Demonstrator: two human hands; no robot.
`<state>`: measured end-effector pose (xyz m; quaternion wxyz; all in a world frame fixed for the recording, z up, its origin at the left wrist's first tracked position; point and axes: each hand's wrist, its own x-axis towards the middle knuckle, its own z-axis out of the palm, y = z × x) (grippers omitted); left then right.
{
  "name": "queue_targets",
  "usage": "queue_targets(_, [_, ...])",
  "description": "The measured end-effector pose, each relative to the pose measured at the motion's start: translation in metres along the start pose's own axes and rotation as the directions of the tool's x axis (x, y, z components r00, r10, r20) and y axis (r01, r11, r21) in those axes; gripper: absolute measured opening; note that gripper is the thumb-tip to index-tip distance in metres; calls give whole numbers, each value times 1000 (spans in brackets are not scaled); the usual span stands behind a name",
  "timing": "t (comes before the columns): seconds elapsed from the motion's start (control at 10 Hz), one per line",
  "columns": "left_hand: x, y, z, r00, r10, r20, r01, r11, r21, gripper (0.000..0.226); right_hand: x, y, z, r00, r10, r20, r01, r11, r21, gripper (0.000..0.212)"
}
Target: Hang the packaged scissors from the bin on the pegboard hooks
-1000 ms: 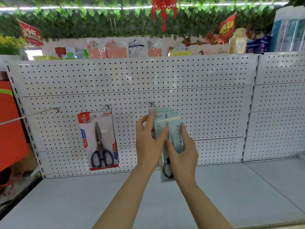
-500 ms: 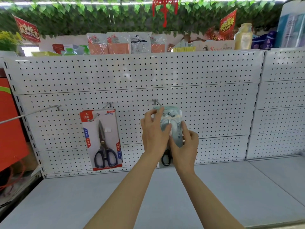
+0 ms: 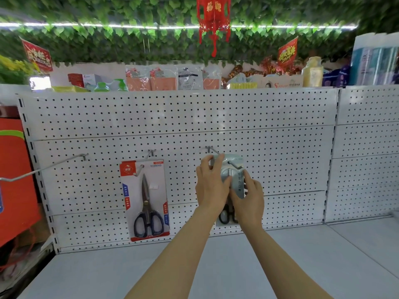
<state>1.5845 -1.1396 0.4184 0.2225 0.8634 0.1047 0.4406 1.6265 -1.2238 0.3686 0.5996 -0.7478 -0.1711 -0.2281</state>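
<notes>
A pale grey-green packaged pair of scissors point(image 3: 234, 175) sits upright against the white pegboard point(image 3: 280, 165) in my grip, its top edge at the wire hook point(image 3: 212, 151) above; my left hand point(image 3: 212, 186) pinches its upper left side and my right hand point(image 3: 248, 195) clasps its front, with the dark handles showing below my wrists. To the left, a red-and-white carded pair of scissors point(image 3: 146, 199) with black handles hangs blades-up from its own hook point(image 3: 151, 153).
</notes>
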Motion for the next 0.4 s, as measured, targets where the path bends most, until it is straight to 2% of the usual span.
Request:
queue_targets(0.2, [-7,-14,-20,996,16,87,-20,998,54,76,-6,0,-5,996,-86,8,86,988,-129,73])
queue_targets(0.3, [-23,-32,-36,996,8,86,-16,996,91,77,-16,2,-13,989,-150,-7,146,971,-191,73])
queue_targets(0.4, [-48,-48,-59,998,30,64,-44,973,225,75,-31,1,-28,957,-290,9,281,918,-280,71])
